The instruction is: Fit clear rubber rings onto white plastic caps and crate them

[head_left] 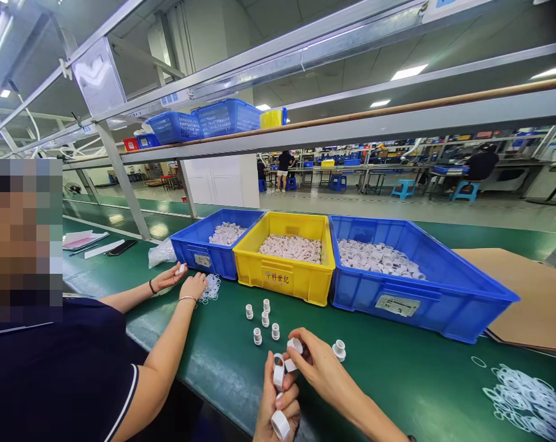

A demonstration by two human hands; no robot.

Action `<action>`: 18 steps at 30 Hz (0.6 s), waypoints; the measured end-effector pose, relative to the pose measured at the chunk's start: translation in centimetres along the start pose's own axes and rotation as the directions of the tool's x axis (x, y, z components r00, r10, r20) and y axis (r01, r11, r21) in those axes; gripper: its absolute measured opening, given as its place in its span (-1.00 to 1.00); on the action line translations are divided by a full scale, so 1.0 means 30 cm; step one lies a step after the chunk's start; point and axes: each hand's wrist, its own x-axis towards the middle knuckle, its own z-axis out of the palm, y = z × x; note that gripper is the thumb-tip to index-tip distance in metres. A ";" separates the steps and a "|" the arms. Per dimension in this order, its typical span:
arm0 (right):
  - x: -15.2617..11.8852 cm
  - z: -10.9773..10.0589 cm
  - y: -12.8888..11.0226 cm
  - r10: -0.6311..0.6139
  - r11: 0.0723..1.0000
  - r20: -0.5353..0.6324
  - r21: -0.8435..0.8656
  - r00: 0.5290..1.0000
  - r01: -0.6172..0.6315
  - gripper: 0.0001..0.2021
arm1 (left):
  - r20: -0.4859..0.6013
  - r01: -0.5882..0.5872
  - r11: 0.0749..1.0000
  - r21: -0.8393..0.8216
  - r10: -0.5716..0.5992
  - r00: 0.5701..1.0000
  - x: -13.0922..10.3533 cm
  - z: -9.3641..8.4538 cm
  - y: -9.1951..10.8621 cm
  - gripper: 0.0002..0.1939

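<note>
On the green-matted bench [397,380], near edge, bottom centre: both hands of the wearer work on small white plastic cylindrical caps.

Left hand [278,399] grip closed on one white cap [280,424] low in the palm, with a second white ring-shaped cap [278,373] pinched at the fingertips. Lower cap's open end faces the camera, axis roughly toward the viewer. Upper one stands about upright, long axis near vertical.

Right hand [317,362] grip narrow, fingertips closed on a third white cap [295,345], touching the left hand's upper piece. Its axis cannot be told.

Around them:
- five upright small white stepped fittings [262,318] clustered just beyond the hands, axes vertical
- one more white fitting [339,350] just right of the right hand
- heap of thin white O-rings [526,399] far right, well apart
- behind: small blue plastic bin [204,252], yellow plastic bin [287,276], large blue plastic bin [420,301], all holding white parts
- brown cardboard sheet [531,294] right of the large bin

Co-worker in dark shirt on the left: co-worker's hands [181,282] hold a small white part beside another pile of O-rings [211,287]. Nothing stands between the wearer's hands and the fittings.
</note>
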 end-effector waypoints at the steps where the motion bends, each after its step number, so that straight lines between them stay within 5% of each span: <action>1: 0.004 -0.004 0.005 0.002 1.000 -0.012 0.015 1.000 -0.002 -0.87 | 0.016 -0.014 1.000 -0.011 0.014 1.000 0.001 0.000 0.001 -0.55; 12: 0.169 -0.008 0.052 -0.199 0.971 -0.055 -0.149 0.978 0.189 -0.96 | 0.101 -0.019 1.000 0.001 0.019 0.995 0.039 -0.095 0.020 -0.53; 18: 0.221 0.035 0.073 -0.312 0.915 0.079 -0.245 0.947 0.321 -0.95 | 0.039 -0.021 0.999 0.025 0.020 0.999 0.039 -0.090 0.021 -0.50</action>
